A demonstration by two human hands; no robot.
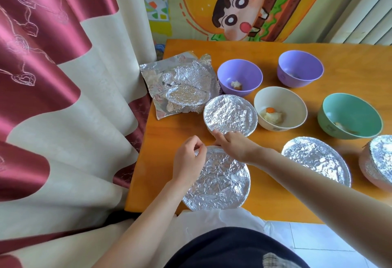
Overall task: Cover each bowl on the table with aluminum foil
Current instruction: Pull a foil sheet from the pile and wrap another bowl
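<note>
A foil-covered bowl (220, 180) sits at the near left edge of the orange table (265, 199). My left hand (187, 158) curls over its far left rim and pinches the foil there. My right hand (234, 143) grips the foil at the far rim of the same bowl, just below a second foil-covered bowl (230, 114). Two more covered bowls stand at the right, one (316, 160) near and one (379, 162) at the edge. Uncovered are two purple bowls (239, 79) (300, 71), a cream bowl (280, 108) and a green bowl (350, 115).
A pile of crumpled foil sheets (180, 85) lies at the table's far left corner. A red and cream curtain (63, 97) hangs close along the left edge. A cartoon wall picture (244, 6) stands behind the table. White floor tiles (318, 238) show below the near edge.
</note>
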